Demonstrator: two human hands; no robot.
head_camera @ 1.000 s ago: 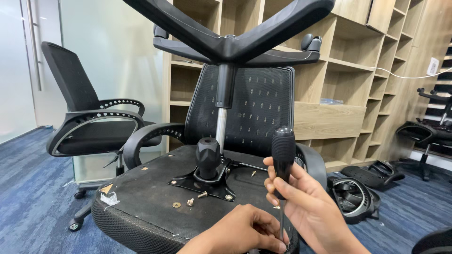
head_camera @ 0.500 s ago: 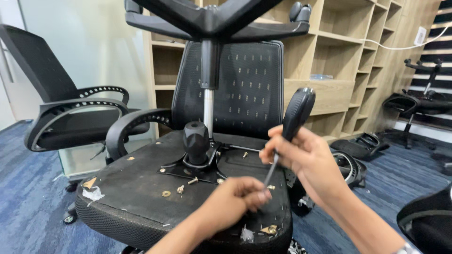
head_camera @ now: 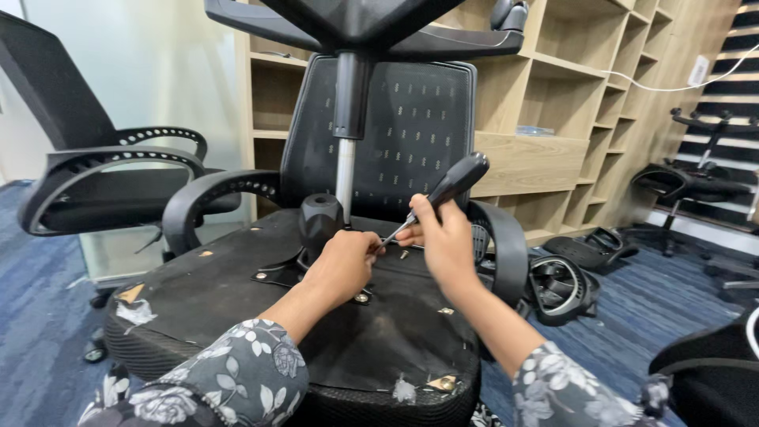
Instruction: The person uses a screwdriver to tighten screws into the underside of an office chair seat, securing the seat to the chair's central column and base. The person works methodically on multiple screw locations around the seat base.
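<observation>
Upturned office chair (head_camera: 237,316) front and centre, seat underside facing up, black and scuffed, with torn bits of label stuck near the edges. Right hand (head_camera: 444,237) wrapped firmly round a screwdriver (head_camera: 443,194), fingers closed about the lower end of the black handle, handle angled up and to the right, thin metal shaft slanting down to the left. Left hand (head_camera: 344,265) curled just beside the shaft's tip, fingertips pinched in at it; whether anything small is gripped there, cannot tell, tip hidden behind the knuckles. Both hands working right next to the black mechanism housing (head_camera: 320,221) in the middle of the seat underside. Gas lift column (head_camera: 346,150) rising straight up out of that housing, silver below, black sleeve above, up to the star base (head_camera: 364,28) spread across the top of the view. Perforated backrest (head_camera: 395,134) standing behind the hands, curved armrest (head_camera: 209,202) to the left. Brass-coloured screw fittings (head_camera: 362,298) dotted over the underside, one just below the left hand. Floral sleeves on both forearms. Second black chair (head_camera: 95,170) off to the left, wooden shelving (head_camera: 585,103) behind, loose black chair parts (head_camera: 565,281) on the blue carpet to the right.
</observation>
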